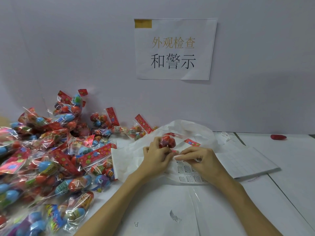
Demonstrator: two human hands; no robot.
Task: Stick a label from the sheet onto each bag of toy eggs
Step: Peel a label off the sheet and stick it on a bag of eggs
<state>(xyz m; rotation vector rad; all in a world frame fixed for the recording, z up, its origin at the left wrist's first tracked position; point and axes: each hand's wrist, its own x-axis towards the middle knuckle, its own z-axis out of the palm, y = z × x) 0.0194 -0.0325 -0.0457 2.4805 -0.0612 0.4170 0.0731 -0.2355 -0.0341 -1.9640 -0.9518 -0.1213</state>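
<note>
My left hand (156,155) grips a clear bag of red toy eggs (167,141) with a red flowered header strip (191,142), held just above the table's middle. My right hand (199,159) meets it from the right, fingertips pinched at the bag's lower edge over the label sheet (186,171). The sheet lies under both hands and shows rows of small white warning labels. Whether a label sits between my right fingertips is hidden.
A big pile of bagged toy eggs (51,159) fills the left side of the table. White plastic bags (192,128) lie crumpled behind my hands. Paper sheets (247,162) lie at right, a red object (278,137) at far right. A printed sign (173,48) hangs on the wall.
</note>
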